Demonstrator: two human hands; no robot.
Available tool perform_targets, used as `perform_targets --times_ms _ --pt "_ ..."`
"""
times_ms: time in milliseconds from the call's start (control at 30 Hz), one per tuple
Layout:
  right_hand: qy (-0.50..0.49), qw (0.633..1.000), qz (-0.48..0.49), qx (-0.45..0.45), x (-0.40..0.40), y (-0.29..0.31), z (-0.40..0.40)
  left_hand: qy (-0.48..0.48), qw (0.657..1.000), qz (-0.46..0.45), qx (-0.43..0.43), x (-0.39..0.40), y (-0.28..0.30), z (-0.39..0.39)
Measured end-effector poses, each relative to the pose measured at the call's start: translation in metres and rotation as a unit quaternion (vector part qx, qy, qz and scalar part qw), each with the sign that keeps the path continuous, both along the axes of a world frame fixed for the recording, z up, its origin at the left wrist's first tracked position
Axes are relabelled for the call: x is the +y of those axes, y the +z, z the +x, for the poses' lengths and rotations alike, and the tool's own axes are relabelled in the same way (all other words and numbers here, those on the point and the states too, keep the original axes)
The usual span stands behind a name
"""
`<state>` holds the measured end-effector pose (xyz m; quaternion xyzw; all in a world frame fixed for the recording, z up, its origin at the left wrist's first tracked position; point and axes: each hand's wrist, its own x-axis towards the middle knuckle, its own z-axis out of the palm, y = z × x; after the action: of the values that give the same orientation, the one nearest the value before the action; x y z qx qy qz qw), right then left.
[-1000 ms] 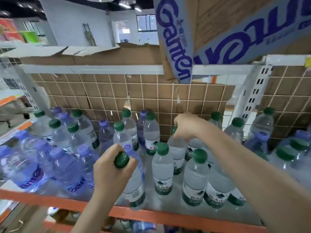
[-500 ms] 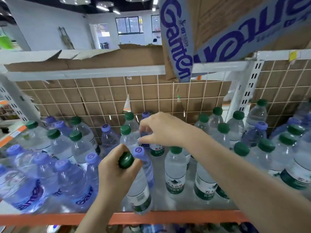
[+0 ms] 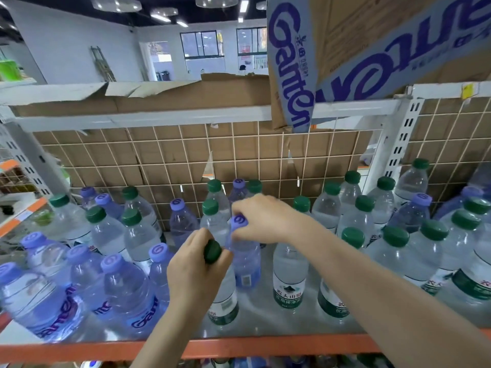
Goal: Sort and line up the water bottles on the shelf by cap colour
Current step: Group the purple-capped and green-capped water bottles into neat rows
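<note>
Water bottles stand on a shelf with an orange front rail. My left hand grips the neck of a green-capped bottle near the front centre. Right beside it, my right hand pinches the top of a purple-capped bottle. Several purple-capped bottles crowd the front left. Green-capped bottles fill the right side. Both cap colours are mixed at the back left and back centre.
A wire grid backed with cardboard closes the shelf's rear. A Ganten carton overhangs from the shelf above at the upper right. A white upright post stands at the right. Bare shelf shows around.
My right hand left a green-capped bottle at the back, moved left and toward me, and took hold of the purple-capped bottle's top. My left hand kept its grip on the green-capped bottle.
</note>
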<state>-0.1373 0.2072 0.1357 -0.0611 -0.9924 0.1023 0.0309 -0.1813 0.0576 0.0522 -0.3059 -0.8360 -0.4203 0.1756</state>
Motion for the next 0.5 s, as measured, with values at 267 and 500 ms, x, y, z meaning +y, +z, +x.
perform_targets --times_ms 267,500 --pt "-0.096 0.976 -0.049 0.187 0.011 0.03 0.007 0.048 0.998 -0.004 -0.028 0.024 -0.004 -0.006" --pt "-0.125 0.925 -0.09 0.348 0.009 0.019 0.011 0.036 0.999 -0.019 -0.006 0.032 -0.005 -0.018"
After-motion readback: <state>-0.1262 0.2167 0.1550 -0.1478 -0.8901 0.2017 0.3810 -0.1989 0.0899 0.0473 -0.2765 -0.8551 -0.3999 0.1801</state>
